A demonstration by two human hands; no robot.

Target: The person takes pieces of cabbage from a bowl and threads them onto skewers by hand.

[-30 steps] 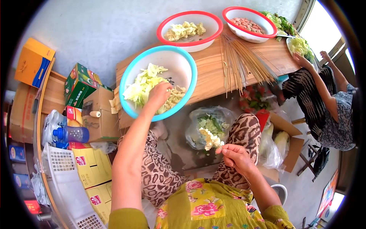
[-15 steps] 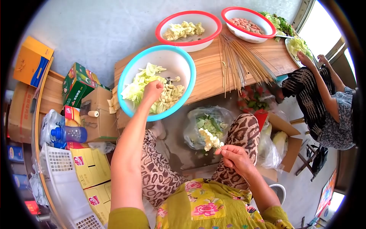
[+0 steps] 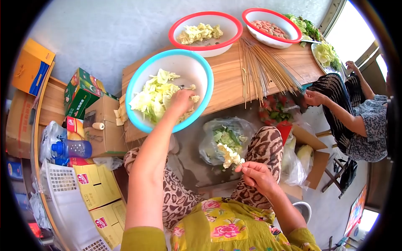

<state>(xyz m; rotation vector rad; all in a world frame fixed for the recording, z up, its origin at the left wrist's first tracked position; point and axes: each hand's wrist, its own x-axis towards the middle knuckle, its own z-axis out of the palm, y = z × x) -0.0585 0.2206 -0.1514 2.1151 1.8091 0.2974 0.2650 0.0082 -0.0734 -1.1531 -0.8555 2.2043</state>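
A thin skewer (image 3: 240,164) is pinched in my right hand (image 3: 257,176), above my right knee. Pale, crinkled pieces like cauliflower (image 3: 230,156) are threaded on its tip. My left hand (image 3: 181,103) reaches down into a white basin with a light-blue rim (image 3: 211,75). Its fingers are bent together among the food, and a small pale piece (image 3: 195,98) shows by the fingertips. Whether they grip it is hidden. Light-green cabbage leaves (image 3: 153,95) fill the basin's left side.
On the wooden table (image 3: 226,90) lie many loose skewers (image 3: 268,67), beside red-rimmed basins of cabbage (image 3: 201,33) and pinkish sausage-like pieces (image 3: 270,28). A plastic bag of greens (image 3: 228,140) sits on the floor. Boxes (image 3: 98,184) stand left; another person (image 3: 368,125) sits right.
My left hand has moved lower and slightly right within the blue-rimmed basin. The skewer in my right hand stays nearly still. The other person's hand has dropped toward their lap.
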